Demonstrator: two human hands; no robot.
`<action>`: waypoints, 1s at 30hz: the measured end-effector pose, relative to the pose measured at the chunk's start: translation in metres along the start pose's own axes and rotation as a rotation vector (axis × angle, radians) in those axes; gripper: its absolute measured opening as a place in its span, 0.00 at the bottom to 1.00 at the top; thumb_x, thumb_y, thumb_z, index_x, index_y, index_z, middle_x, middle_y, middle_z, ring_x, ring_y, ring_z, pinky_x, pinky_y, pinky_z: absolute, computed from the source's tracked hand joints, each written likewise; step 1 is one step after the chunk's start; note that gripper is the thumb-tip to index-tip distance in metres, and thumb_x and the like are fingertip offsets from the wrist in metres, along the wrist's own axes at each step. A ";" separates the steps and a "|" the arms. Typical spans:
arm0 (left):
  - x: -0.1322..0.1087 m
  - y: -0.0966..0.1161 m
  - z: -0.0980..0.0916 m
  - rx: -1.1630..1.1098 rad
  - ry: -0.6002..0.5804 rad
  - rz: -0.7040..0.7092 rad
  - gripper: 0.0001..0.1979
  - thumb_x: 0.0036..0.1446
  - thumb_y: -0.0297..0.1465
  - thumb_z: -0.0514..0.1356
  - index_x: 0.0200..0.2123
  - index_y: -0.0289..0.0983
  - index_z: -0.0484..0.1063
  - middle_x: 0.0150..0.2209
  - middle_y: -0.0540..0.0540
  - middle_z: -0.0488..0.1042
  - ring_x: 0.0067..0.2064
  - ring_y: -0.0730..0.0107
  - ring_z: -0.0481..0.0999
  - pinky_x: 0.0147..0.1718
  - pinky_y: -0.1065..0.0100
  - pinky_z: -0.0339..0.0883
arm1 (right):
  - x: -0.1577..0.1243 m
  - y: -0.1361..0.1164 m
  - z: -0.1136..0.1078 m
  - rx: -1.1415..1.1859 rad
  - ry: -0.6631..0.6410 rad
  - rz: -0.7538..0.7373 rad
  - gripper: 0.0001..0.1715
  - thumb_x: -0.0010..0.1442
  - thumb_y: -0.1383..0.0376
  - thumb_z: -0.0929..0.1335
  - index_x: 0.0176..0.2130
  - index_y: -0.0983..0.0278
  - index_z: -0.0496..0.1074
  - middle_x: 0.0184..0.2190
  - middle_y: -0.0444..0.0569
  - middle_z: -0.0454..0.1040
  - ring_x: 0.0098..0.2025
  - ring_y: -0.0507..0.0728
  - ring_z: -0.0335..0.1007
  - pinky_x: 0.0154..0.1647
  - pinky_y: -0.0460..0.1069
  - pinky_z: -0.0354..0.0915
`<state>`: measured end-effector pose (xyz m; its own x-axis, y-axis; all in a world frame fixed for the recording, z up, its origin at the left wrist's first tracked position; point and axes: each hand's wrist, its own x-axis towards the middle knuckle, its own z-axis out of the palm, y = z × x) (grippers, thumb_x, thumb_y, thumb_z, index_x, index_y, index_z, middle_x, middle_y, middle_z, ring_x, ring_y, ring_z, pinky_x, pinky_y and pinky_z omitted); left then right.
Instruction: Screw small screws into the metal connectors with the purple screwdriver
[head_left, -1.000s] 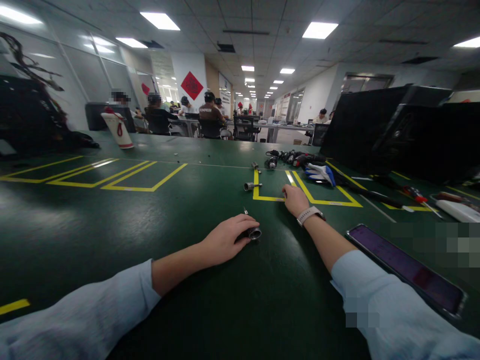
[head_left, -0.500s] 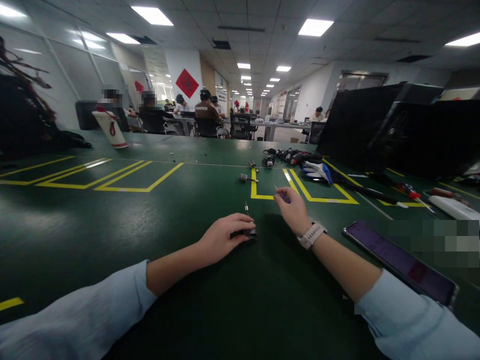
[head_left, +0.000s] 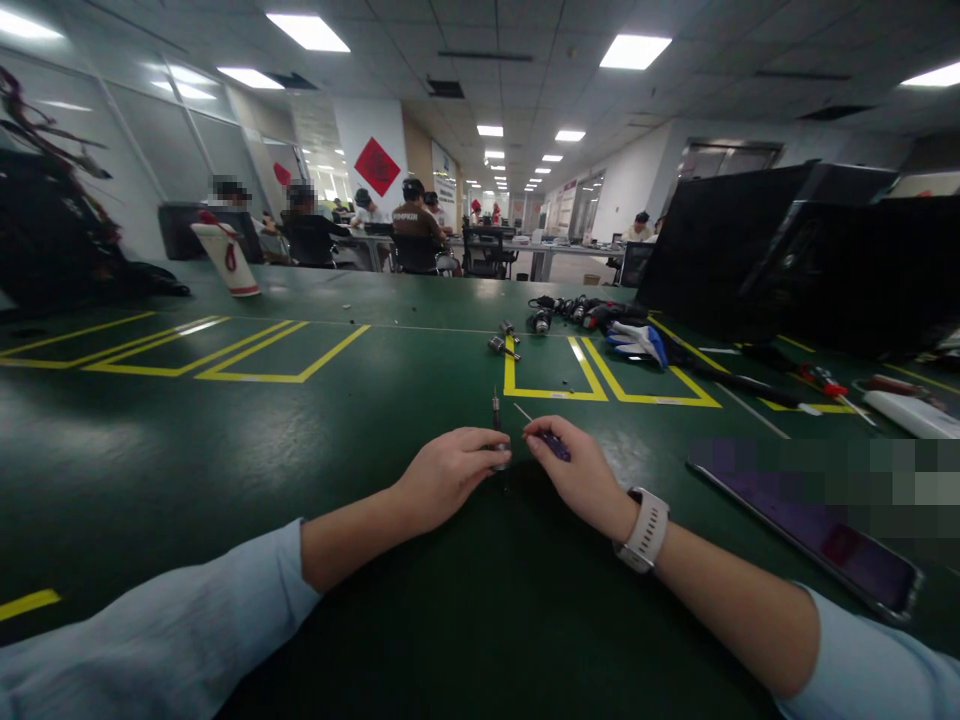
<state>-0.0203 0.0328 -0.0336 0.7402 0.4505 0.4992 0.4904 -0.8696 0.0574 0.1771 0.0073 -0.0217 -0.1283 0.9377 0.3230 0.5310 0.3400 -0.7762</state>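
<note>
Fingers and thumb of my left hand (head_left: 439, 475) pinch a small cylindrical metal part (head_left: 496, 410). Its thin shaft points away from me, and my fingers cover much of its body. Close beside it on the right, my right hand (head_left: 589, 480) grips a small screwdriver (head_left: 555, 446) with a purple handle. The screwdriver's thin blade points up and to the left, apart from the metal part. Farther off lie two similar metal parts, a nearer one (head_left: 502, 347) and a farther one (head_left: 508, 327), by the corner of a yellow tape outline.
The green table (head_left: 360, 460) carries yellow tape outlines (head_left: 555, 394). A phone (head_left: 810, 535) lies at the right. Beyond are blue-and-white gloves (head_left: 636, 342), dark tools with cables (head_left: 570, 312), a red-handled screwdriver (head_left: 825, 383) and black monitors (head_left: 720, 240). A white cup (head_left: 229, 262) stands far left.
My right hand has come back toward me and left with the screwdriver, nearer my left hand. The nearer loose metal part now lies slightly farther right and away, and is turned.
</note>
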 end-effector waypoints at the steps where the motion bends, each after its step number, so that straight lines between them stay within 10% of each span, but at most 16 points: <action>1: 0.000 0.000 0.000 0.000 -0.009 0.004 0.12 0.56 0.24 0.53 0.44 0.36 0.69 0.48 0.43 0.71 0.49 0.65 0.70 0.45 0.60 0.68 | 0.000 0.000 0.000 0.003 -0.001 0.001 0.08 0.57 0.67 0.62 0.38 0.64 0.69 0.35 0.49 0.72 0.37 0.55 0.68 0.38 0.52 0.64; 13: 0.001 0.000 -0.002 -0.007 0.030 0.003 0.13 0.57 0.24 0.52 0.45 0.35 0.70 0.48 0.41 0.71 0.50 0.63 0.69 0.47 0.58 0.66 | -0.007 0.002 -0.003 0.036 0.018 -0.021 0.09 0.57 0.65 0.62 0.38 0.63 0.69 0.34 0.48 0.72 0.36 0.55 0.67 0.36 0.51 0.63; 24: 0.011 -0.012 0.004 -0.958 0.171 -0.680 0.16 0.44 0.25 0.63 0.40 0.35 0.72 0.44 0.45 0.74 0.44 0.65 0.74 0.47 0.58 0.67 | -0.009 -0.001 -0.009 0.242 0.045 0.031 0.11 0.58 0.60 0.63 0.34 0.64 0.70 0.31 0.47 0.73 0.34 0.55 0.68 0.36 0.51 0.63; 30: 0.011 -0.014 0.005 -1.044 0.176 -0.725 0.18 0.43 0.24 0.64 0.41 0.36 0.72 0.43 0.47 0.73 0.44 0.66 0.74 0.50 0.57 0.65 | -0.017 -0.001 -0.012 0.350 0.093 -0.117 0.13 0.59 0.62 0.62 0.26 0.64 0.67 0.22 0.43 0.67 0.27 0.52 0.64 0.30 0.48 0.61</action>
<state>-0.0168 0.0514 -0.0334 0.3469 0.9220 0.1719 0.1027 -0.2196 0.9702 0.1889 -0.0094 -0.0199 -0.0865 0.8860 0.4555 0.1969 0.4634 -0.8640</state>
